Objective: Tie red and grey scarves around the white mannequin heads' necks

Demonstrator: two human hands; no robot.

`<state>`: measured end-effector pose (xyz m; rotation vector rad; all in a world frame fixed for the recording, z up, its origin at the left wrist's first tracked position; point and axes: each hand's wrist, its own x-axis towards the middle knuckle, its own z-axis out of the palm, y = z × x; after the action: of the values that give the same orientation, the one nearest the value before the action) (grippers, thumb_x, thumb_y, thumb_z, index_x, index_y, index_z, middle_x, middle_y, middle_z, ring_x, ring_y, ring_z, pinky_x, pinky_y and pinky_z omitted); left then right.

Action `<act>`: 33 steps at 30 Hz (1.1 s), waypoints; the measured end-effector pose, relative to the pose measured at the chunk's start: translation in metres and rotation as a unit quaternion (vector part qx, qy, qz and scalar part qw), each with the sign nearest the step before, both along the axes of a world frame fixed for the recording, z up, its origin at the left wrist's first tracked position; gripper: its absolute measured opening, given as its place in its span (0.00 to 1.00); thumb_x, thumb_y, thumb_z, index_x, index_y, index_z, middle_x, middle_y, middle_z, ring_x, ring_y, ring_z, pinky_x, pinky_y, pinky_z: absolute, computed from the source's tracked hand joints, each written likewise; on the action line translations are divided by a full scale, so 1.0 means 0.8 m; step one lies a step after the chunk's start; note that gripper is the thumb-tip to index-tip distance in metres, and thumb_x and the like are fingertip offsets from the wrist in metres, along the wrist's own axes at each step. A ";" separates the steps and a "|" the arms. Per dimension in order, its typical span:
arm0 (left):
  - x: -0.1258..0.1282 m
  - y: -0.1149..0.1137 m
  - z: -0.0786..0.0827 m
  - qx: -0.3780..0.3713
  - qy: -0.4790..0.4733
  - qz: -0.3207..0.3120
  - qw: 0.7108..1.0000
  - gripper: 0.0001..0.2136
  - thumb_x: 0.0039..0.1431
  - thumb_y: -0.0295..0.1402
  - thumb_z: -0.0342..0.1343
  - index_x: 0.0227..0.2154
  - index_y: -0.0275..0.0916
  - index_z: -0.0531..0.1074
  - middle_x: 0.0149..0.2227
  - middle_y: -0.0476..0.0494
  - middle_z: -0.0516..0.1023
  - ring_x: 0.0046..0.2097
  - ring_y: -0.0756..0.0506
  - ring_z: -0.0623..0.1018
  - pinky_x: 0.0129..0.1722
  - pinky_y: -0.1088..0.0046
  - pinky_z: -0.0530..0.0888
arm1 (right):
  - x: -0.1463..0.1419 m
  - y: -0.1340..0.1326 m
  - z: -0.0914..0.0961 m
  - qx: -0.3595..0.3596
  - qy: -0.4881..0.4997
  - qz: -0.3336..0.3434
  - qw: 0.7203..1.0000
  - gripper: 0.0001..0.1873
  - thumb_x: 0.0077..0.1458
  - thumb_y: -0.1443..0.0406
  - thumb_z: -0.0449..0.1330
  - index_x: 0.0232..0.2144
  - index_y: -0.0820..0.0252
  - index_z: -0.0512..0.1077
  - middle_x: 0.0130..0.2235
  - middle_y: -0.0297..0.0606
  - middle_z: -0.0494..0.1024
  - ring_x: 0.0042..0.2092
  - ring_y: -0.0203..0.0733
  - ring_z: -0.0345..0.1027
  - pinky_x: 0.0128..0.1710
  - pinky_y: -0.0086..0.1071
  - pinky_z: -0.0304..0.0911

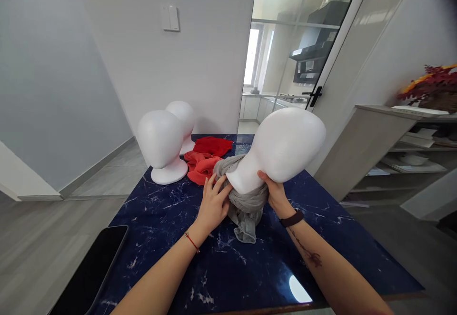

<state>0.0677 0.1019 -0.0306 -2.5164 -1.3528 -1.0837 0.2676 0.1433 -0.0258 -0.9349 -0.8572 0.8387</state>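
Observation:
A white foam mannequin head [285, 146] leans tilted to the right over the dark blue marble table [228, 267]. A grey scarf [246, 205] is wound round its neck, with one end hanging onto the table. My right hand [274, 193] grips the neck from below and behind, fingers wrapped on it. My left hand [213, 203] rests on the grey scarf at the left of the neck, fingers spread.
Two more white mannequin heads [162, 146] stand at the table's far left. Red and orange scarves [205, 160] lie bunched beside them. A dark phone or tablet [93, 272] lies at the left near edge. A shelf unit [403, 148] stands to the right.

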 end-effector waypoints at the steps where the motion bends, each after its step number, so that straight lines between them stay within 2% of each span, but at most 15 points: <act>1: -0.001 0.001 -0.001 -0.010 -0.009 -0.007 1.000 0.24 0.46 0.20 0.51 0.49 0.42 0.67 0.59 0.40 0.61 0.62 0.35 0.55 0.59 0.46 0.54 | -0.003 -0.001 -0.001 -0.003 0.009 0.020 1.000 0.33 0.35 0.58 0.69 0.47 0.58 0.69 0.51 0.37 0.72 0.54 0.48 0.63 0.57 0.42 0.59; 4: -0.003 0.004 -0.001 -0.012 -0.038 0.015 0.999 0.25 0.43 0.18 0.50 0.46 0.43 0.69 0.58 0.40 0.60 0.63 0.36 0.53 0.60 0.47 0.53 | -0.010 -0.004 -0.004 -0.017 0.045 0.060 0.997 0.32 0.36 0.58 0.68 0.46 0.57 0.70 0.49 0.36 0.74 0.54 0.48 0.64 0.56 0.41 0.60; 6: -0.004 0.005 0.003 -0.005 -0.054 0.043 0.998 0.29 0.41 0.17 0.50 0.49 0.44 0.67 0.59 0.41 0.59 0.65 0.34 0.47 0.60 0.45 0.49 | -0.014 -0.006 -0.007 -0.013 0.062 0.070 0.996 0.32 0.36 0.58 0.68 0.47 0.56 0.69 0.48 0.35 0.75 0.53 0.47 0.65 0.56 0.41 0.60; 8: -0.005 0.007 0.005 -0.024 -0.073 0.037 0.996 0.33 0.40 0.16 0.50 0.52 0.43 0.64 0.60 0.40 0.59 0.64 0.35 0.50 0.60 0.46 0.50 | -0.017 -0.008 -0.010 -0.008 0.067 0.073 0.995 0.32 0.36 0.58 0.67 0.47 0.56 0.69 0.47 0.35 0.76 0.52 0.48 0.66 0.56 0.42 0.61; 11: -0.006 0.009 0.005 -0.094 -0.113 -0.042 0.988 0.31 0.42 0.19 0.51 0.54 0.40 0.63 0.56 0.38 0.66 0.57 0.38 0.65 0.57 0.52 0.60 | -0.020 -0.012 -0.012 -0.019 0.056 0.081 0.995 0.33 0.36 0.57 0.67 0.48 0.57 0.69 0.44 0.36 0.77 0.51 0.49 0.66 0.55 0.44 0.61; 16: -0.004 0.013 -0.008 -0.205 -0.174 -0.150 0.951 0.22 0.47 0.23 0.53 0.47 0.39 0.70 0.48 0.41 0.74 0.48 0.42 0.73 0.48 0.64 0.70 | -0.022 -0.026 0.003 -0.034 0.034 0.154 0.987 0.32 0.42 0.46 0.59 0.46 0.57 0.70 0.43 0.37 0.77 0.50 0.49 0.67 0.52 0.41 0.64; 18: -0.002 0.013 -0.016 -0.241 -0.153 -0.186 0.940 0.19 0.48 0.23 0.52 0.44 0.39 0.73 0.43 0.43 0.77 0.46 0.42 0.75 0.48 0.64 0.70 | -0.022 -0.035 0.015 -0.034 0.024 0.172 0.984 0.34 0.45 0.41 0.52 0.46 0.57 0.70 0.43 0.37 0.77 0.50 0.49 0.67 0.50 0.40 0.65; 21: 0.004 0.010 -0.027 -0.213 -0.115 -0.217 0.946 0.18 0.47 0.24 0.54 0.43 0.40 0.73 0.48 0.42 0.75 0.53 0.40 0.71 0.55 0.59 0.64 | -0.021 -0.044 0.030 -0.015 0.011 0.157 0.987 0.37 0.46 0.38 0.48 0.48 0.56 0.69 0.44 0.38 0.76 0.50 0.49 0.67 0.49 0.41 0.65; 24: 0.010 0.005 -0.029 -0.208 -0.137 -0.210 0.945 0.21 0.47 0.25 0.55 0.47 0.40 0.70 0.52 0.40 0.72 0.56 0.39 0.68 0.56 0.57 0.63 | -0.016 -0.039 0.036 0.017 0.014 0.126 0.992 0.37 0.44 0.39 0.51 0.49 0.55 0.68 0.46 0.38 0.76 0.51 0.50 0.66 0.51 0.43 0.63; 27: 0.010 0.002 -0.024 -0.233 -0.251 -0.163 0.925 0.24 0.50 0.26 0.51 0.53 0.40 0.62 0.52 0.39 0.71 0.54 0.41 0.70 0.51 0.59 0.68 | -0.010 -0.030 0.031 0.023 0.034 0.128 0.991 0.35 0.42 0.41 0.54 0.47 0.55 0.68 0.44 0.38 0.76 0.51 0.51 0.66 0.51 0.44 0.62; 30: -0.003 0.008 -0.021 -0.219 -0.343 -0.101 0.908 0.25 0.51 0.28 0.50 0.55 0.41 0.58 0.51 0.40 0.72 0.51 0.41 0.72 0.48 0.58 0.70 | -0.012 -0.030 0.021 -0.001 0.043 0.189 0.981 0.35 0.36 0.44 0.61 0.45 0.55 0.70 0.41 0.38 0.78 0.48 0.53 0.68 0.50 0.46 0.64; 33: -0.021 0.020 -0.030 -0.208 -0.322 -0.080 0.920 0.19 0.49 0.28 0.52 0.47 0.46 0.67 0.45 0.44 0.76 0.49 0.38 0.73 0.48 0.54 0.69 | -0.024 -0.040 0.011 -0.026 0.042 0.259 0.965 0.37 0.29 0.47 0.66 0.44 0.55 0.70 0.39 0.38 0.78 0.46 0.54 0.69 0.48 0.47 0.65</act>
<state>0.0506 0.1181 -0.0546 -2.7084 -1.6893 -1.9813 0.2483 0.1115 -0.0170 -0.7193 -1.0285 1.3471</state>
